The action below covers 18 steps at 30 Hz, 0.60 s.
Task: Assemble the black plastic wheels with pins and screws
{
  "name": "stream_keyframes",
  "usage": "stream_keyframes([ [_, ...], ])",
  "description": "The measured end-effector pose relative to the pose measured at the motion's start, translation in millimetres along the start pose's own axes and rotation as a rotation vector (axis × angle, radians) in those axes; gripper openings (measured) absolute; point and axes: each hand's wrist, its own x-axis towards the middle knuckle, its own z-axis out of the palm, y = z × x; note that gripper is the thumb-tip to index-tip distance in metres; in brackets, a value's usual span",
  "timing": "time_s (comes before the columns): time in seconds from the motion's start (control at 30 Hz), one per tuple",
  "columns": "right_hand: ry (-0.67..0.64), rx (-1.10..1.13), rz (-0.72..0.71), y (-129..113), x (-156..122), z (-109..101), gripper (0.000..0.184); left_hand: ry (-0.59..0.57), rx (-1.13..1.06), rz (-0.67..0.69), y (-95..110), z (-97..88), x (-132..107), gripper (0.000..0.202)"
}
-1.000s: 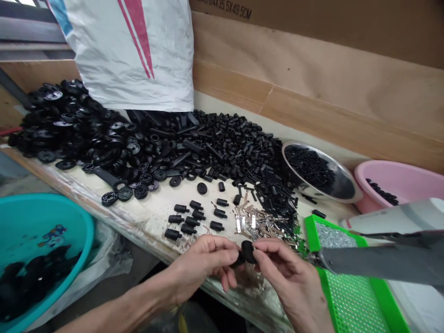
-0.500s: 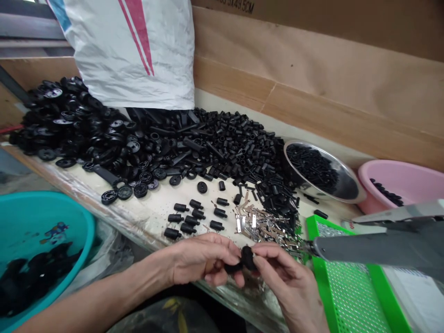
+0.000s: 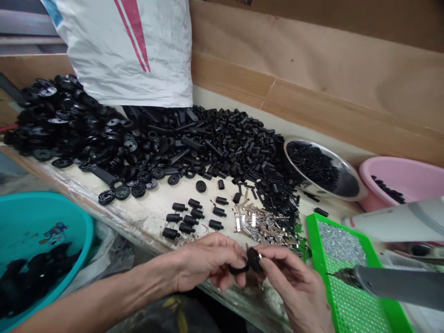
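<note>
My left hand [image 3: 218,261] is closed round a black plastic part [image 3: 239,269] at the table's front edge. My right hand [image 3: 294,282] pinches a rounded black piece [image 3: 255,260] against it, and a bit of shiny metal shows at the right fingertips. Fingers hide much of both parts, so I cannot tell how they join. Just behind the hands lies a heap of small metal strips [image 3: 258,222]. Several black cylinders with narrow stems [image 3: 187,222] rest on the table to the left of the strips.
A grey electric screwdriver [image 3: 388,282] juts in over a green tray [image 3: 388,298] of small screws. Black parts [image 3: 138,134] are heaped behind, below a white sack [image 3: 135,60]. A steel bowl [image 3: 350,182], pink basin [image 3: 416,175] and teal tub [image 3: 83,231] surround the table [image 3: 152,210].
The screwdriver has moved down and to the right, away from the hands, uncovering the screws in the tray. Both hands still hold the black parts, turned slightly, and metal now shows at the right fingers.
</note>
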Motion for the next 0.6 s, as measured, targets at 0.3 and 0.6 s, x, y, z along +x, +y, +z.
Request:
stream_keyframes([
  [0.3, -0.137, 0.002, -0.044, 7.3, 6.5, -10.9, 0.014, 0.053, 0.010, 0.066, 1.8, 7.8, 2.3, 0.012],
  [0.6, -0.168, -0.008, -0.096, 14.6, 10.1, -16.7, 0.028, -0.015, 0.050, 0.106, -1.2, 4.5, 4.2, 0.013],
])
